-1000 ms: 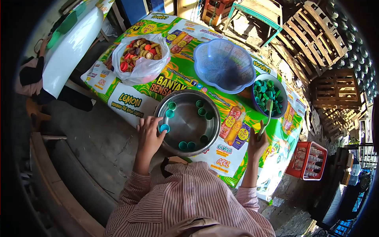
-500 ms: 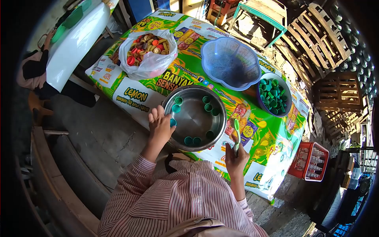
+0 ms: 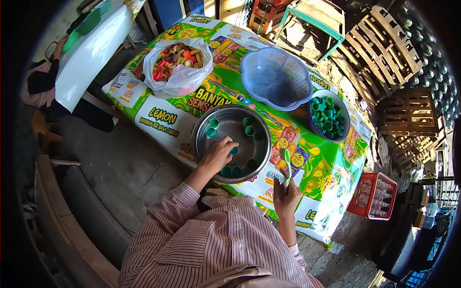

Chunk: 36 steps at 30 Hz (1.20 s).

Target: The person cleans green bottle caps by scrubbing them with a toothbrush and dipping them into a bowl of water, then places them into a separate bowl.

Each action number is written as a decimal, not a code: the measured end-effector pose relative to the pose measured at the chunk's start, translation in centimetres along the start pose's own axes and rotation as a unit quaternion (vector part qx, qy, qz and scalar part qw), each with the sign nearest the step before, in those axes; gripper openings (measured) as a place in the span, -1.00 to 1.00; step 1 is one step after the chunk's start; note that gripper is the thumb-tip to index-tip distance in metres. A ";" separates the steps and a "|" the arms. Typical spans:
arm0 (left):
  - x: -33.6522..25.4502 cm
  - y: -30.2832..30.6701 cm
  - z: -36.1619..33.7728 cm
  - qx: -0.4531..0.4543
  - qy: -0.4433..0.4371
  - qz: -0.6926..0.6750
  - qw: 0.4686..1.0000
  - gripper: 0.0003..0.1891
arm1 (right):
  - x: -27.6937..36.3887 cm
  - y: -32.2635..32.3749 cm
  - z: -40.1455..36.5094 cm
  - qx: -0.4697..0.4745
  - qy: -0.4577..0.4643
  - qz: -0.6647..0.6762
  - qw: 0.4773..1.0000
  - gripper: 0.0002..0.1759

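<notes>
Pinching a teal cap [image 3: 234, 150] (in the steel bowl [image 3: 229, 136]), left grip [image 3: 218, 154]; right grip [image 3: 286, 189] clasps plastic spoon [image 3: 287, 163].

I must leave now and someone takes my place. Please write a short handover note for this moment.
Left hand: in the steel bowl, fingertips on a teal cap; grip unclear.
Right hand: holds a green spoon by the table's near edge.
Done: several caps lie in the steel bowl.
Remaining, it seems: many green caps in the blue bowl, mixed caps in the bag.
</notes>
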State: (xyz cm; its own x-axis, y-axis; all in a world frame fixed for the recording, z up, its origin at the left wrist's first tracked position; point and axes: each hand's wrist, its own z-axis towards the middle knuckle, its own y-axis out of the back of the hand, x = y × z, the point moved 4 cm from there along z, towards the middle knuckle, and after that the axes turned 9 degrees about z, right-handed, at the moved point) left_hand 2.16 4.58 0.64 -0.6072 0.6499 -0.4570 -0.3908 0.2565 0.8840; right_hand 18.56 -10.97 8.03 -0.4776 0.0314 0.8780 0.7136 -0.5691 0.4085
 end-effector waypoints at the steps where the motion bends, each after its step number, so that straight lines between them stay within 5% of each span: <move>1: -0.1 0.0 0.0 -0.010 -0.009 0.002 1.000 -0.49 | 0.0 -0.1 0.0 0.000 0.002 0.000 1.000 -0.66; 14: 0.5 -0.3 0.1 -0.001 0.050 -0.135 0.990 -0.24 | 0.7 -1.3 -0.3 0.061 -0.003 -0.014 0.998 -0.67; 22: 0.0 1.4 0.2 -0.125 -0.036 -0.154 0.980 -0.26 | 0.6 -1.8 -0.1 0.066 0.007 -0.021 0.998 -0.67; 25: 0.2 1.5 0.3 -0.101 -0.069 -0.227 0.966 -0.29 | 0.7 -1.9 0.1 0.066 0.008 -0.019 0.998 -0.67; 36: 0.1 3.4 0.6 -0.065 -0.036 -0.148 0.986 -0.08 | -0.4 -2.4 0.9 0.102 -0.016 -0.047 0.994 -0.54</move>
State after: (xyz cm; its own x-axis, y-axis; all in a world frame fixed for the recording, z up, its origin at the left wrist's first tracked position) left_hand 1.17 5.92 3.65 -0.4047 0.6099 -0.6813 -0.6317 0.3523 0.6906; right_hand 17.50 -8.90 6.91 -0.5327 0.1036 0.8399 0.7576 -0.3838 0.5279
